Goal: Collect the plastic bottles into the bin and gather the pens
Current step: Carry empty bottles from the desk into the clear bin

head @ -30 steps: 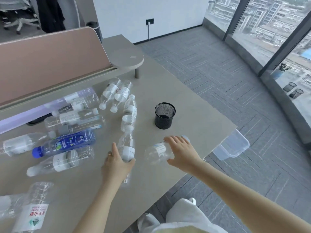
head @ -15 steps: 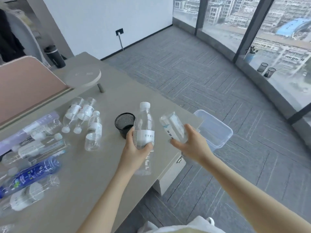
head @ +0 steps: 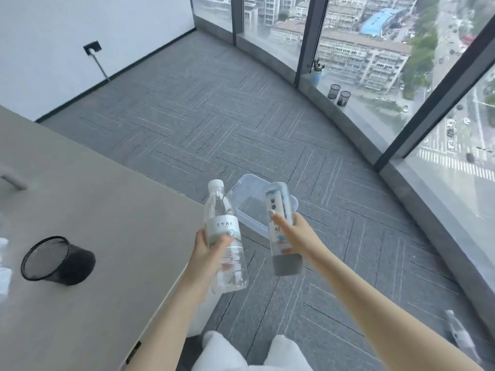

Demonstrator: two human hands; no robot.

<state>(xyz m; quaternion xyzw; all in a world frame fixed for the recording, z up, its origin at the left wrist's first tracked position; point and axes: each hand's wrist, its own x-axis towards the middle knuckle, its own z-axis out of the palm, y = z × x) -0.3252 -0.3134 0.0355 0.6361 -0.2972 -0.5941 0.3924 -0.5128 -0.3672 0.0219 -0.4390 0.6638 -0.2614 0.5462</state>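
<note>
- While we hold both bottles out past the desk edge (head: 171,285), the clear plastic bin (head: 242,199) sits on the carpet below and beyond them, partly covered by them in our view.
- Our left hand (head: 207,249) is curled round the labelled bottle (head: 223,236), cap up; our right hand (head: 293,231) wraps the second bottle (head: 281,226), whose dark end points down toward us.
- To do this step well, we judge that we should bring each bottle right over the bin's opening and lower it before letting go, one at a time, since light bottles could bounce off the rim.
- Most of the bin's interior is hidden, so we cannot tell whether anything lies in it.
- Only the mesh pen cup (head: 57,261) shows on the desk; we see no pens, and pale blurs at the left edge are too cut off to identify.
- Our right fingers behind the bottle are out of sight.
</note>
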